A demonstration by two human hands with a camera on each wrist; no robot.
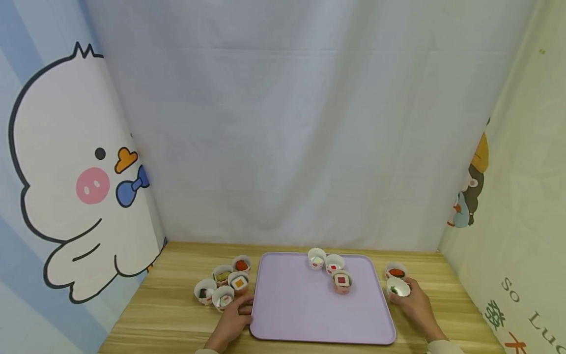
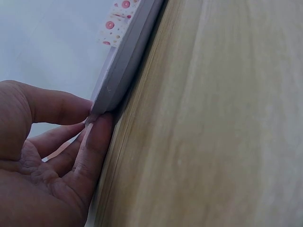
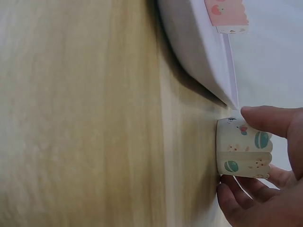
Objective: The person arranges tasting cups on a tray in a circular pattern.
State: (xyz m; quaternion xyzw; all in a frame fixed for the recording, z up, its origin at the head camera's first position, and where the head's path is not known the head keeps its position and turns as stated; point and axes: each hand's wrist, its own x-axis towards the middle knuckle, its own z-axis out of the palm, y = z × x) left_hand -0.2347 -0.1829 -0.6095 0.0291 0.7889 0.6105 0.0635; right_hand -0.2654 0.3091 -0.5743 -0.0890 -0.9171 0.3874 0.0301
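Observation:
At the lower left edge of the lilac tray [image 1: 300, 305], my left hand [image 1: 232, 319] pinches the rim between thumb and fingers. The left wrist view shows the fingertips [image 2: 100, 130] on the tray's edge [image 2: 128, 61], low against the table. Right of the tray, my right hand [image 1: 415, 302] grips a white paper baking cup [image 1: 399, 286] by its sides, with something green inside. Green and pink prints cover this cup [image 3: 244, 149] in the right wrist view; its base is at the tabletop. Just behind it stands a paper cup with red contents [image 1: 395, 271].
Three paper cups stand on the tray's back right part, among them a pink one [image 1: 342, 282] with a red square inside. Left of the tray, several more cups cluster, including an orange-centred one [image 1: 239, 283]. A grey curtain [image 1: 287, 147] hangs behind the wooden table [image 1: 163, 314].

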